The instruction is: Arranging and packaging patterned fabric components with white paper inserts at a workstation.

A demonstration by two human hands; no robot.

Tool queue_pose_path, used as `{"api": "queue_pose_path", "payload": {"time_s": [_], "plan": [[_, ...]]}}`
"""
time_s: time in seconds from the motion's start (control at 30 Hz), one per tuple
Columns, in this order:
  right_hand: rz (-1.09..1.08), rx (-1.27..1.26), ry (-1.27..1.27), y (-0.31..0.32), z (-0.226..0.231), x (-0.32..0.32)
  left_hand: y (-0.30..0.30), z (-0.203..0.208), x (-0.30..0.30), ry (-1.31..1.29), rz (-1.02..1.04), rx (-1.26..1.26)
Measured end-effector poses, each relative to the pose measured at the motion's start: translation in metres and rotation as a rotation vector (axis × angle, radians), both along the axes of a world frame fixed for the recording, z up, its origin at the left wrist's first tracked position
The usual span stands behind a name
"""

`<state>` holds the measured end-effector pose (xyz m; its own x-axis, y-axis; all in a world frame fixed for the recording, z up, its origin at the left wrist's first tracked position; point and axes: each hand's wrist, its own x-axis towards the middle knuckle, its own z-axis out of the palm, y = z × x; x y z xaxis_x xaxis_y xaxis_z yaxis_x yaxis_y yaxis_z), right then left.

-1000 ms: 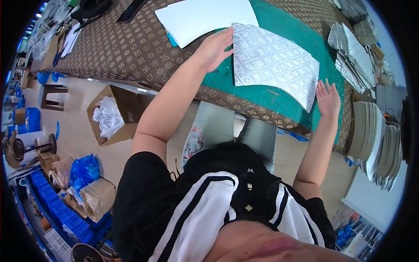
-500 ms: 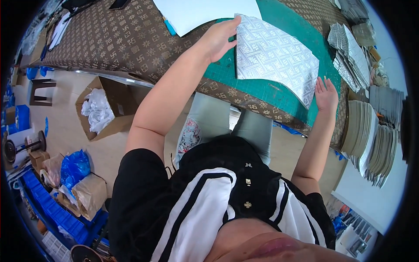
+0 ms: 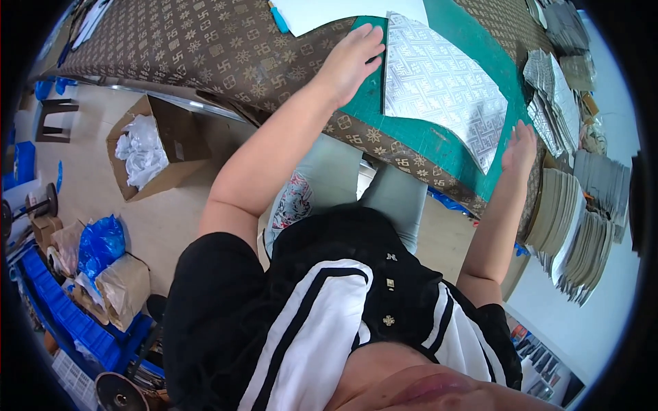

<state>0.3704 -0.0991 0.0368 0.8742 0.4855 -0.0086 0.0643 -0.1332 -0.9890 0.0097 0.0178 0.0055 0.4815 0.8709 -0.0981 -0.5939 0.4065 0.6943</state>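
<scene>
A curved, fan-shaped silver panel with a raised geometric pattern lies on the green cutting mat at the table's near edge. Just left of its straight side is my left hand, fingers stretched and apart, holding nothing. My right hand is beyond the panel's right corner, over the mat's right side, its fingers extended with nothing in them. A small gap separates each hand from the panel. Behind the panel, a white sheet with a curved edge is partly cut off by the frame's top.
A brown patterned cloth covers the table. A blue-handled tool lies beside the white sheet. Stacked silver pieces and grey sheets stand at the right. On the floor at left are a cardboard box with plastic bags and a blue bag.
My left hand has come off the panel's left edge and moved slightly away. My right hand has drawn away from the right corner. The whole view has shifted a little.
</scene>
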Motion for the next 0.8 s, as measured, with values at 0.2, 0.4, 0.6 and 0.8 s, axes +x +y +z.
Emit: {"api": "queue_pose_path", "payload": {"time_s": [0.2, 0.4, 0.6, 0.8], "plan": [[0.845, -0.119, -0.759, 0.050, 0.044, -0.093, -0.075, -0.033, -0.021, 0.837, 0.338, 1.194], [1.527, -0.118, -1.314, 0.107, 0.052, -0.161, -0.118, -0.043, -0.012, 1.115, 0.403, 1.273], [1.871, -0.230, -1.481, 0.139, 0.070, -0.186, -0.125, -0.053, -0.016, 1.176, 0.542, 1.257], [2.023, -0.231, -1.509, 0.153, 0.070, -0.194, -0.126, -0.055, -0.013, 1.241, 0.466, 1.200]]}}
